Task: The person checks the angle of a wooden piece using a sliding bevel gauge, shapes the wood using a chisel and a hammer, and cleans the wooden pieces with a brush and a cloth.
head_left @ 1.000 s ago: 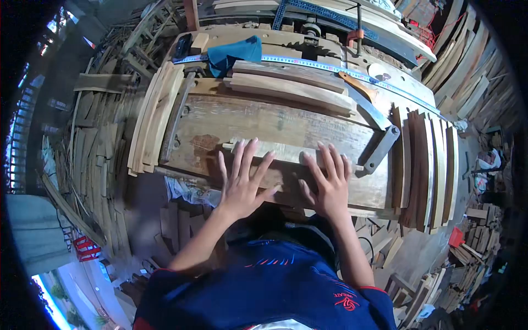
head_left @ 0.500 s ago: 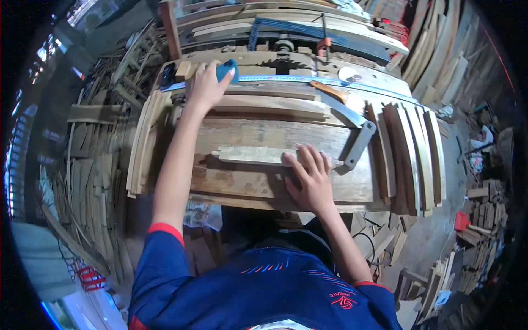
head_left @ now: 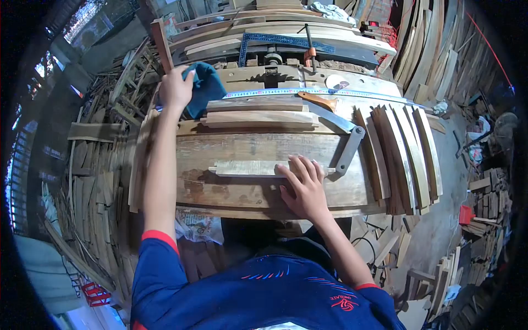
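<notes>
My left hand [head_left: 176, 92] is closed on a teal cloth [head_left: 204, 91] at the back left of the workbench [head_left: 220, 192]. The cloth hangs from it beside the measuring tape [head_left: 264, 93]. Fingers spread, my right hand [head_left: 305, 190] rests on the right part of a short pale wood piece [head_left: 247, 168] with narrow ends. Behind that piece lie two longer wood strips [head_left: 258, 118]. A saw with a wooden handle [head_left: 319, 101] lies behind my right hand, and its blade runs toward a grey metal bar [head_left: 351, 149].
Curved wood strips [head_left: 404, 159] stand in a row at the bench's right end; more strips [head_left: 144, 159] lie at the left. At the back are a blue metal square [head_left: 286, 39], an orange clamp [head_left: 310, 55] and a white disc [head_left: 336, 82].
My left hand has gone from the short wood piece to the back left, taken hold of the teal cloth and lifted it. My right hand has stayed on the piece.
</notes>
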`<state>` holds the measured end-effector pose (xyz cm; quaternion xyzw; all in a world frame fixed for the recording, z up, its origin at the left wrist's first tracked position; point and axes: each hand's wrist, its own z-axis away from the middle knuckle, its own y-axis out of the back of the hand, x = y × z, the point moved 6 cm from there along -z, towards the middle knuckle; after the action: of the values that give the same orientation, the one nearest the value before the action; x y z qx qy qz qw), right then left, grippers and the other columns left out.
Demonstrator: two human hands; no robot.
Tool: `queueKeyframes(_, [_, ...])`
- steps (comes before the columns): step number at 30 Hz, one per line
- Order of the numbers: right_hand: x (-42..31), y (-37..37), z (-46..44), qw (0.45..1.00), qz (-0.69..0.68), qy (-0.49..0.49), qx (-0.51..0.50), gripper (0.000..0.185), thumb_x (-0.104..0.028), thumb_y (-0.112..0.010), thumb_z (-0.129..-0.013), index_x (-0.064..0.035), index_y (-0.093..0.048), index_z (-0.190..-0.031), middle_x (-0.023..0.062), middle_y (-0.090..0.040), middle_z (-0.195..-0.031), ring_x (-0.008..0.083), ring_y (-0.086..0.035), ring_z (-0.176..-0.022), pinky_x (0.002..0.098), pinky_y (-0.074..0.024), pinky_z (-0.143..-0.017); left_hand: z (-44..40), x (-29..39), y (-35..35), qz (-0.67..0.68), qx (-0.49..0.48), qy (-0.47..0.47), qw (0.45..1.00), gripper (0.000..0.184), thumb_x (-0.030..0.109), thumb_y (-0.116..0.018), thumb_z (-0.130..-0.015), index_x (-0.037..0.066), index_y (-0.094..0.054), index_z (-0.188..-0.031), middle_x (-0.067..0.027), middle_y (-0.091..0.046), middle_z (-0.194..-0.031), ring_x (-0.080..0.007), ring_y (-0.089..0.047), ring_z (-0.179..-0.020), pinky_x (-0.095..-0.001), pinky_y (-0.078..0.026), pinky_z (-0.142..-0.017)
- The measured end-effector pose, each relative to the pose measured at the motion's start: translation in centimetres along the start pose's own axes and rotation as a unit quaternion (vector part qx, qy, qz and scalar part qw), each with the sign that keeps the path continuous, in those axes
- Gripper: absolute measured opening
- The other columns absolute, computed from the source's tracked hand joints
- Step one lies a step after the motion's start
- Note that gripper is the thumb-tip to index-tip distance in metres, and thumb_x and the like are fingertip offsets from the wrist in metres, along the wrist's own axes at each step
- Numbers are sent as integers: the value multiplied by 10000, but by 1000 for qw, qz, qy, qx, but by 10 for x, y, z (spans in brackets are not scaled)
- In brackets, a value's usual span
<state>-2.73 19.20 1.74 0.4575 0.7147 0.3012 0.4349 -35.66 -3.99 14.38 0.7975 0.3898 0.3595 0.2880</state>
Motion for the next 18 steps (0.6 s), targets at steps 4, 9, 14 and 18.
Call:
queueKeyframes(4, [1,-1,-1,1000,3,-1,1,594,-266,-725,-859,-209,-570,-1430,143,-496,-1499,346,-438,-1411,540,-280,-1201,25,58,81,9,55,-44,997,241,217,-684,-966,117,-753,-1173,-220,-740,-1013,-406,-717,-945,-445,-563,-805])
queueKeyframes(9, [0,1,0,1000,-8,4,3,594,-288,-734,-881,-158,-556,-1432,175,-489,-1507,365,-431,-1419,536,-286,-1193,53,118,161,61,128,-179,973,241,141,-671,-987,56,-749,-1199,-162,-771,-1094,-256,-758,-989,-345,-560,-866])
queueKeyframes(14, [24,16,-6,875,-445,-104,158,1021,-425,-791,-864,-111,-189,-1627,194,-318,-1637,383,-378,-1470,538,-342,-1173,107,166,192,225,-46,-238,944,269,-21,-667,-920,-1,-748,-1176,-163,-776,-1046,-232,-754,-934,-325,-578,-810])
queueKeyframes(18, [28,45,-21,754,-635,-130,109,1140,-367,-861,-818,-120,-124,-1652,177,-412,-1555,311,-511,-1339,450,-484,-1037,155,165,164,500,-135,-241,821,204,-25,-710,-875,31,-806,-1045,-143,-764,-848,-187,-715,-705,-296,-562,-636])
